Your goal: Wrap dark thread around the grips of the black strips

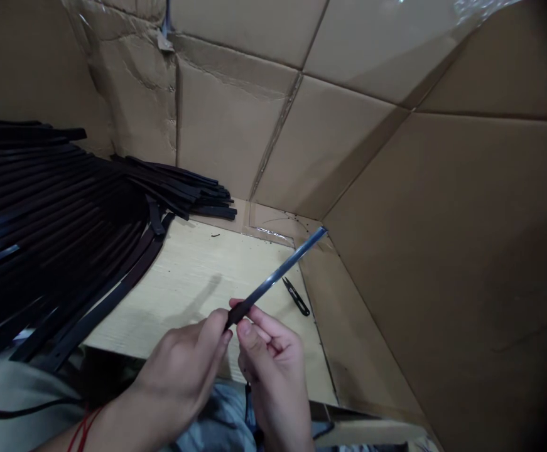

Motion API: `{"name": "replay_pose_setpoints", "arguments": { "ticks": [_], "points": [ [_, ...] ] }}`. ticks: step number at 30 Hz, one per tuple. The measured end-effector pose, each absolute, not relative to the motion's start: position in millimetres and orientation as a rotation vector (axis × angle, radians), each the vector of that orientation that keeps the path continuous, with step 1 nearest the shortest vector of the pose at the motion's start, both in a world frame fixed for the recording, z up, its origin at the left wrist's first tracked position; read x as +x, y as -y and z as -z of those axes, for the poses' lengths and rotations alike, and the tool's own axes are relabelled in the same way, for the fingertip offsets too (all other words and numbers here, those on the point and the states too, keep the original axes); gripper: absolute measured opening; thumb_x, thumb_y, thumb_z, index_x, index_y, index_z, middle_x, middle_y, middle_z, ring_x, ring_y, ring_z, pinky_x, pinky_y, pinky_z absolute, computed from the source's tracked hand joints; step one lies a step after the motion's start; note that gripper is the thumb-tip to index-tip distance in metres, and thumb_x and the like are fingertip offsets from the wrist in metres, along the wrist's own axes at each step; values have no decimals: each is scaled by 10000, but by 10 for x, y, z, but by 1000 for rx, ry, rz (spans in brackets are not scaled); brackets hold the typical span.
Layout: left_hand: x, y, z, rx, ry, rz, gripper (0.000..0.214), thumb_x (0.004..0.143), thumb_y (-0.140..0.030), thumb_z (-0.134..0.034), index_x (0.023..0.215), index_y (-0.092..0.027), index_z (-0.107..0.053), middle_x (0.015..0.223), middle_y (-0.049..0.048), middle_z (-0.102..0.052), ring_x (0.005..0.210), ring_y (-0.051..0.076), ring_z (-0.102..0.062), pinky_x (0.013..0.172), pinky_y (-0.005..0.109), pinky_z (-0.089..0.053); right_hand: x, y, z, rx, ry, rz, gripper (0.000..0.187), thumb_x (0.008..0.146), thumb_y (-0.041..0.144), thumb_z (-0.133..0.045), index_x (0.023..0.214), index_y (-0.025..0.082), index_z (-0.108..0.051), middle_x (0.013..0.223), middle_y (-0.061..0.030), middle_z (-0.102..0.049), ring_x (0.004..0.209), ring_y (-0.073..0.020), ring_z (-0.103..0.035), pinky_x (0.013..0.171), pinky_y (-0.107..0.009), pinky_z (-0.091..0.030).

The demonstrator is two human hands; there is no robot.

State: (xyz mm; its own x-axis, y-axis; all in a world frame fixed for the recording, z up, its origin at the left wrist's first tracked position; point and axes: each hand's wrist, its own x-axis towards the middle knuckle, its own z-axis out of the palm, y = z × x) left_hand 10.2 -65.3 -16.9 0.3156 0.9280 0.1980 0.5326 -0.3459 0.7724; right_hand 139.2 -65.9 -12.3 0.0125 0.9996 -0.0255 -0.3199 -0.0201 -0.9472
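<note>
Over the table, my left hand [186,358] and my right hand [273,361] are closed close together on one narrow black strip [285,268]. Its far part is smooth and shiny, slanting up to the right, while a matte black band [238,312] surrounds or covers it between my hands. My left thumb presses on the near end, which the hand hides. Fingertips of my right hand pinch the strip just beyond. A small pair of black thread snips [296,297] lies to the right, below the strip's raised end.
Many long black strips [66,207] are heaped at the left, some with shiny faces. A smaller bundle of strips [183,185] lies behind them. Creased cardboard walls [348,144] enclose the pale tabletop [188,263] at the back and right. Dark scraps lie scattered near the corner.
</note>
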Motion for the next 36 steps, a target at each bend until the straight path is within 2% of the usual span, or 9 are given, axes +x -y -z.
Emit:
{"name": "replay_pose_setpoints", "arguments": {
  "ticks": [6,11,15,17,21,25,30,33,36],
  "points": [
    [23,647,117,1140,-804,-889,336,928,-533,-445,926,-205,-520,550,-46,-538,386,77,-457,376,159,-356,1383,640,267,-862,977,-1271,290,810,416,-725,692,155,-676,486,81,-280,434,-52,-177,398,-204,-141],
    [-43,472,285,841,-333,-580,499,908,-608,-401,1106,-172,-539,384,-97,-421,230,68,-268,260,158,-262,1419,585,195,-725,1071,-1537,421,697,491,-799,950,158,-754,531,22,-509,442,-70,-352,410,-197,-285],
    [-48,445,161,1248,-656,-738,435,903,-573,-472,1015,-175,-607,679,12,-644,550,124,-583,549,221,-484,1394,549,60,-892,1040,-1318,290,747,417,-780,883,161,-761,550,7,-572,455,-76,-427,427,-187,-368],
    [-18,483,64,1478,-865,-867,304,896,-475,-556,999,-192,-596,823,22,-658,744,145,-612,677,226,-480,1373,540,12,-984,1021,-1240,262,756,400,-775,826,148,-754,528,20,-552,435,-63,-404,408,-173,-355],
    [30,559,13,1419,-857,-806,365,954,-495,-417,818,-174,-528,602,-29,-526,469,83,-471,443,179,-355,1387,571,-35,-962,1026,-1338,246,775,386,-758,740,145,-723,486,36,-520,378,-53,-396,372,-168,-333],
    [27,574,129,1100,-583,-730,433,933,-573,-409,873,-161,-529,573,-25,-533,369,55,-421,365,152,-310,1458,626,-6,-906,1013,-1470,279,792,409,-733,720,141,-709,496,-6,-600,355,-93,-483,366,-193,-340],
    [24,528,257,796,-236,-494,602,838,-737,-393,824,-153,-538,423,-48,-461,261,61,-324,269,152,-254,1519,639,99,-822,992,-1618,488,647,538,-808,921,137,-755,482,-16,-602,339,-83,-393,354,-194,-231],
    [-2,505,192,973,-390,-503,630,850,-736,-365,867,-137,-560,520,-8,-540,348,81,-453,337,166,-367,1515,625,102,-865,923,-1533,462,679,510,-800,918,119,-752,464,10,-542,360,-61,-325,368,-187,-197],
    [8,554,94,1518,-906,-795,455,906,-531,-497,1186,-172,-513,766,33,-653,587,138,-627,552,232,-519,1477,609,68,-965,888,-1363,376,747,463,-768,879,111,-753,456,53,-431,403,-43,-250,378,-170,-165]
  ]
}}
